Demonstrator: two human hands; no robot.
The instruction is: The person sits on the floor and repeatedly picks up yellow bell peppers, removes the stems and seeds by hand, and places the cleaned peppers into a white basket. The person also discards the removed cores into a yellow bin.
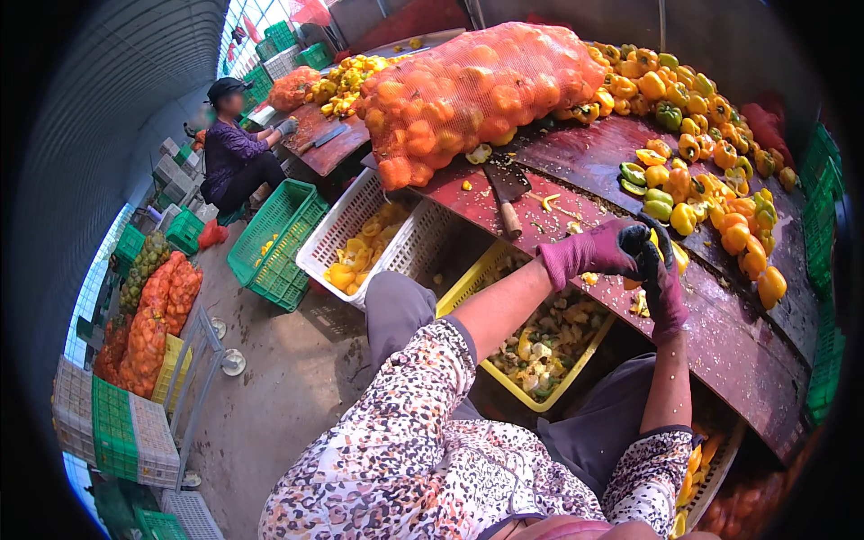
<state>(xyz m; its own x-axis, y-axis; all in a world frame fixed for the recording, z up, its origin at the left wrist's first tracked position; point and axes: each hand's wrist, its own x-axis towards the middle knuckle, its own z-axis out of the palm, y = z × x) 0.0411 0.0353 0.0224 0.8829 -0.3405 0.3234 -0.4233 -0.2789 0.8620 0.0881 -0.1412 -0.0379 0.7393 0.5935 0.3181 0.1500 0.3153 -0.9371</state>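
My left hand (pixel 611 248) and my right hand (pixel 665 287), in purple gloves with dark palms, meet over the near edge of the red work table (pixel 736 351). Between their fingers is a yellow bell pepper (pixel 680 259), mostly hidden by the gloves. A cleaver (pixel 507 192) with a wooden handle lies left of my hands, among scattered seeds. Cut green and yellow peppers (pixel 658 204) lie beyond my hands, before a long heap of whole peppers (pixel 725 152). Below my hands, a yellow crate (pixel 563 398) holds cores, seeds and scraps.
A full orange mesh sack (pixel 472 101) lies on the table's left part. White crates (pixel 314 253) with yellow pepper pieces and a green crate (pixel 260 290) stand at left. Farther off, a gloved co-worker (pixel 233 152) sits beside another table (pixel 331 152) with a knife. A metal trolley (pixel 196 364) stands at lower left.
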